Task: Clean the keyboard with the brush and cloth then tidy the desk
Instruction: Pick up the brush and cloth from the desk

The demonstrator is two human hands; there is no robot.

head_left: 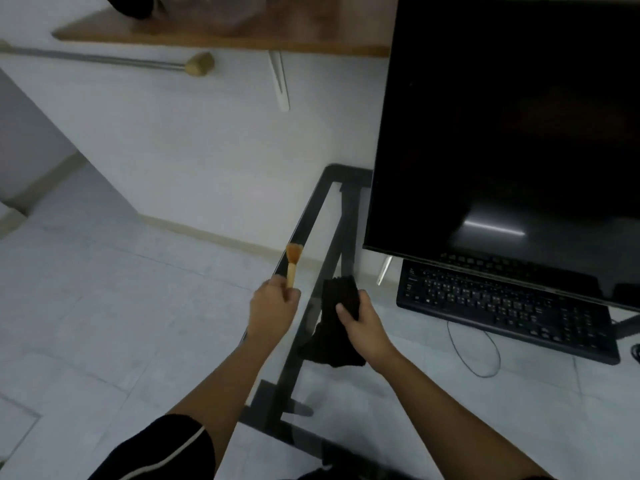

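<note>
Both forearms come in from the bottom of the shot, so start there. Left hand point(275, 303) has its fingers curled and pinched around the handle of the brush point(293, 263), bristles pointing up and away, handle roughly upright. Right hand point(362, 322) is clenched on a bunched-up dark cloth point(337, 299), with a loose tail hanging under the palm. Both hover over the left edge of the glass desk point(433, 393), nothing touching it.

What matters for the next move: the keyboard point(505, 306) lies off to the right and a bit further out, long axis running left-to-right and tilted down toward the right, its back rows tucked under the monitor point(502, 126). The cloth hand is clearly closer to it (the brush hand has to cross over). My guess is brushing hasn't started yet, and the brush will need tipping bristles-down first.
</note>
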